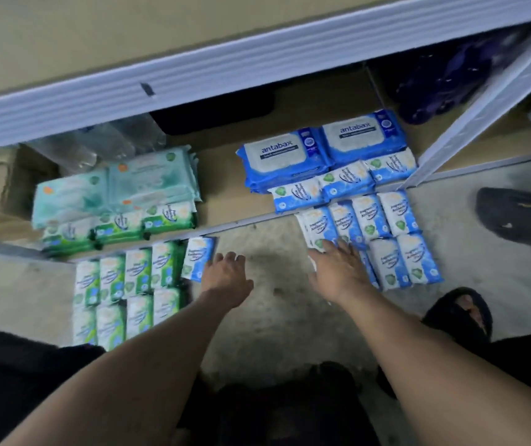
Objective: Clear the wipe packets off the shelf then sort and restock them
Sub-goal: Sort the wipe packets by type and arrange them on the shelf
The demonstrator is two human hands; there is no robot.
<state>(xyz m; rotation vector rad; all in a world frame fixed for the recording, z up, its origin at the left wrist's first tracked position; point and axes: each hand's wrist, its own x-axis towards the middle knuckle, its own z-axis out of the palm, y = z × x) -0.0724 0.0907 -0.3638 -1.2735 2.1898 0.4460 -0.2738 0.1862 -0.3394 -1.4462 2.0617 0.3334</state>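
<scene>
The right hand [338,268] lay flat, fingers straight and spread, on the nearest of the blue floor packets [418,259]. It pressed on them rather than clasping any. The left hand [225,275] touched the edge of a stray blue packet [198,259]. Blur hid its fingertips, so I could not tell whether it pinched the packet or merely nudged it.

That stray packet sat on the concrete floor [267,284] just beside the green floor packets [138,272], which were laid in rows, and well apart from its blue kin on the right. On the bottom shelf [225,207] small green packets [119,228] lined the front left edge, with pale teal packs [113,188] behind them. On the right, small blue shelf packets [344,180] fronted two stacks of Antabax packs [285,149].

Sorting by colour looked nearly done and restocking seemed partly done, green to the left and blue to the right. The step in hand was probably fetching the misplaced blue packet across. The next move would call for a firm pinch on that slippery film pack. It would then be carried over the bare floor to the blue group, and the remaining floor rows would be lifted in behind the shelf's front edge.
</scene>
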